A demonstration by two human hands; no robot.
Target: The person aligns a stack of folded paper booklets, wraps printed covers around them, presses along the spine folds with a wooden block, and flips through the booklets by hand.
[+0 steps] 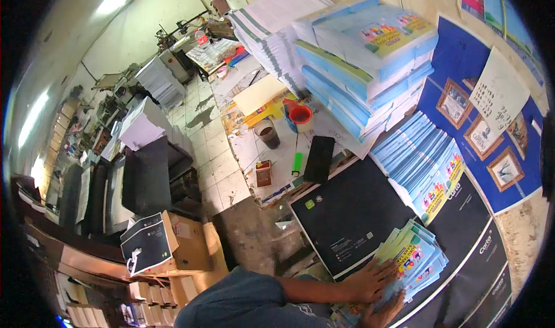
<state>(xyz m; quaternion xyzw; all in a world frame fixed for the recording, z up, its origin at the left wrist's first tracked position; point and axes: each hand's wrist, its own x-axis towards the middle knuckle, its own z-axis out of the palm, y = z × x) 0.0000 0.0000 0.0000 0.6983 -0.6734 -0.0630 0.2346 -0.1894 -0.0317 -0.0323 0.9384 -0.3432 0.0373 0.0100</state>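
My left hand (pixel 370 280) lies with its fingers spread on the lower left side of a fanned pile of colourful booklets (pixel 411 256). Just below it, my right hand (pixel 384 312) rests at the pile's lower edge, its fingers stretched out and partly cut off by the frame. The booklets overlap unevenly on a black board (pixel 358 212). More booklets (pixel 344 313) show under and beside my wrists. Behind the pile, a long row of booklets (pixel 422 160) leans in overlapping order.
Tall stacks of printed booklets (pixel 370 56) stand at the back. A dark phone (pixel 319 159), a green lighter (pixel 297 164), a glass of dark drink (pixel 267 134) and a red cup (pixel 300 115) sit on the table. A cardboard box (pixel 188 241) is at the left.
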